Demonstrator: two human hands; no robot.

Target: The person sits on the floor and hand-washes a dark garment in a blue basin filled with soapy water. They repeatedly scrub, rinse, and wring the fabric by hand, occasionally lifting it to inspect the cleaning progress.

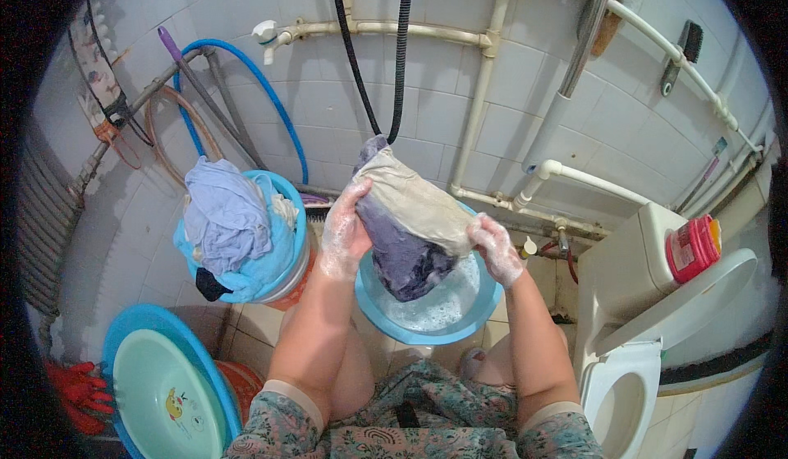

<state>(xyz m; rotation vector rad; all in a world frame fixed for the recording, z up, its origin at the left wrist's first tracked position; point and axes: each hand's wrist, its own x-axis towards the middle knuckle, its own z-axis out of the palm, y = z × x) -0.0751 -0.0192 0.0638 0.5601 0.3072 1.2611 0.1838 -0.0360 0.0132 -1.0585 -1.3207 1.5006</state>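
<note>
Where the person's two forearms reach forward, a two-tone cloth (414, 213) is stretched between the hands, over the light-blue basin (486, 305) as I see it from here, though I cannot tell whether its lower tip touches the water. Its long axis runs from a narrow bunched end at the top, farthest from the person, down to a broad, sagging end nearer the body. The left hand (346, 229) grips the left edge fairly high up, thumb laid over the face of the fabric and the other fingers mostly hidden behind it; the right hand (497, 250) sits a little lower, its fingers curled together and pinching the lower right corner, so it is the nearer one to the broad end. One panel is smooth cream fabric, lightly creased; the rest is greyish purple, darkening in heavy patches that look soaked. White suds (447, 307) float in the round plastic basin, and lather coats both hands up to the wrists. Off to the left, soft rumpled pale-blue laundry (226, 213) heaps over the rim of a bucket, with a shallow mint-green basin (135, 369) nearer the person; glossy square tiles (312, 102) line the wall beyond.
</note>
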